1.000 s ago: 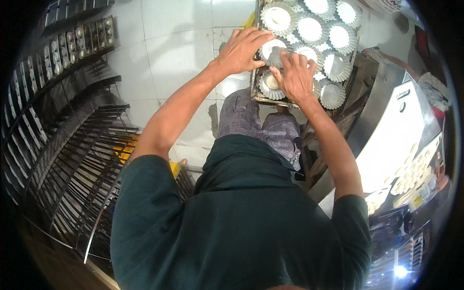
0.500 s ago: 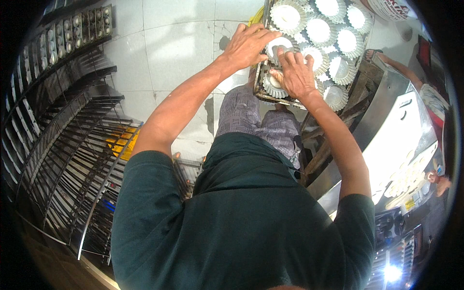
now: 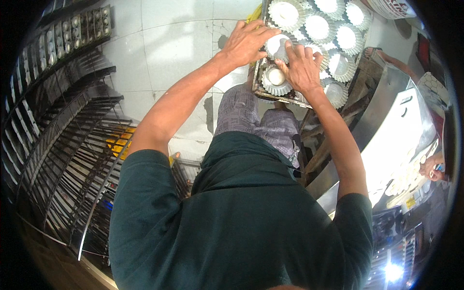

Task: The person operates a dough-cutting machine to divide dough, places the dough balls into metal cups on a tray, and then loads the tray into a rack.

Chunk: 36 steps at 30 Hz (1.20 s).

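Several silver fluted moulds, each with something white inside, fill a dark-rimmed tray at the upper right. My left hand lies at the tray's left edge, its thumb and forefinger spread beside a fluted mould. Over the right side of that same mould is my right hand, palm down, fingers apart, with the forefinger reaching to its rim. The thumb points left, above the nearest-left mould, where a pale round lump shows. Neither hand visibly lifts anything. My right hand partly covers the mould behind it.
A metal rack with many bars stands at the left, with egg trays above it. To the right is a metal-sided worktable bearing pale pieces. Another person's hand is over it. A white bucket stands beyond the tray.
My right hand has shifted slightly up and right, its thumb coming off the nearest-left mould and uncovering the round lump. My left hand has barely moved. The other person's hand has moved over the worktable.
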Each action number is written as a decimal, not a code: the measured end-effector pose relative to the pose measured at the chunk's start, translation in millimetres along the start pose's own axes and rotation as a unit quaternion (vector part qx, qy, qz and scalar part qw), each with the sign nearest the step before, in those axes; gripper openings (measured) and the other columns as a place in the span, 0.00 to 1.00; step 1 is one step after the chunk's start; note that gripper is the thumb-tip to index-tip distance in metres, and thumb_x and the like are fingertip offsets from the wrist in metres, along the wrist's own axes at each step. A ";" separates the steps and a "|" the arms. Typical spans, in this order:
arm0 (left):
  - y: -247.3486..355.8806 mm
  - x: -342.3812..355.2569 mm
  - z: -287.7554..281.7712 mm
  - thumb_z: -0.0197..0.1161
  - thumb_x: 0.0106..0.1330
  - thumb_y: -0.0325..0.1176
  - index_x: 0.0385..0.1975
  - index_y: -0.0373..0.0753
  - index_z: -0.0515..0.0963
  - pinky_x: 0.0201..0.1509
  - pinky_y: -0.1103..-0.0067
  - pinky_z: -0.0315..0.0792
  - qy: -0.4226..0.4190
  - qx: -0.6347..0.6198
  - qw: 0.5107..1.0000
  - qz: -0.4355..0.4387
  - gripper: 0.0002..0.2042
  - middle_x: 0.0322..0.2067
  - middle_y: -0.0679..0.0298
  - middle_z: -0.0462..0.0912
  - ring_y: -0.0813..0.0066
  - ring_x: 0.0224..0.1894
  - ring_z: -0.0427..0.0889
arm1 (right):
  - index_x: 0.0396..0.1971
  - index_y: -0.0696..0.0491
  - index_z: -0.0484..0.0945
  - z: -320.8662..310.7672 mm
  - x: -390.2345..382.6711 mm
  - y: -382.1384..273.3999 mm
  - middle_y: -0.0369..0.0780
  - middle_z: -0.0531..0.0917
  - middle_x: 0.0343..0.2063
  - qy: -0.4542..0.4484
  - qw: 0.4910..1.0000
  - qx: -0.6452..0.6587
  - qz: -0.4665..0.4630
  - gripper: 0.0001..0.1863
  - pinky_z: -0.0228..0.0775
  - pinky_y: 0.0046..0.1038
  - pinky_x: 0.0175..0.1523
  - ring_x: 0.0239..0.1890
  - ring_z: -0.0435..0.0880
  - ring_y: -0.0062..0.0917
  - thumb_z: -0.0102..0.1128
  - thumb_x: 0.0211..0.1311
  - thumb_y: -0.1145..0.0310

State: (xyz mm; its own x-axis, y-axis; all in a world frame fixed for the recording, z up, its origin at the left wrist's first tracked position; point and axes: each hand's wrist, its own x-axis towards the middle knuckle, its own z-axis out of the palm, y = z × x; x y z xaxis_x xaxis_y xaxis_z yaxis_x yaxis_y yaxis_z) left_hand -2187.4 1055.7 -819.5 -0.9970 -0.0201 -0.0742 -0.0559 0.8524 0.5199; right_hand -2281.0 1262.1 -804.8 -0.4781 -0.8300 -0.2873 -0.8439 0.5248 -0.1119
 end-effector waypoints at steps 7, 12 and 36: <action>0.1 1.3 3.3 0.77 0.53 0.35 0.67 0.53 0.72 0.61 0.66 0.62 0.009 -0.014 1.000 -0.005 0.37 0.57 0.63 0.81 0.64 0.65 0.72 | 0.67 0.47 0.70 6.4 6.6 -1.3 0.37 0.71 0.44 0.005 1.000 0.007 -0.020 0.33 0.53 0.49 0.58 0.49 0.68 0.31 0.51 0.71 0.41; 2.7 0.1 1.8 0.78 0.52 0.33 0.67 0.53 0.71 0.61 0.65 0.62 0.026 -0.020 0.999 -0.006 0.38 0.56 0.61 0.81 0.63 0.65 0.71 | 0.69 0.37 0.70 2.0 8.0 -2.9 0.37 0.70 0.43 -0.017 0.999 0.001 -0.037 0.30 0.54 0.48 0.56 0.49 0.67 0.31 0.50 0.72 0.41; 5.2 4.8 -1.6 0.78 0.52 0.32 0.66 0.51 0.72 0.59 0.66 0.62 0.018 0.030 0.999 -0.006 0.38 0.56 0.67 0.83 0.65 0.64 0.73 | 0.62 0.38 0.77 -0.7 15.3 -17.0 0.38 0.74 0.45 0.025 0.999 0.020 -0.029 0.24 0.55 0.46 0.53 0.50 0.71 0.32 0.53 0.70 0.46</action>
State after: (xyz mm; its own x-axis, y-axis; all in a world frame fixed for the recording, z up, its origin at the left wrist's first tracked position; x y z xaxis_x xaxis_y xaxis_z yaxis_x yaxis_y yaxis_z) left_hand -2192.6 1059.2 -815.8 -0.9976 -0.0485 -0.0493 -0.0660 0.8815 0.4676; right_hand -2274.1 1240.4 -806.7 -0.4406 -0.8677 -0.2304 -0.8610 0.4810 -0.1651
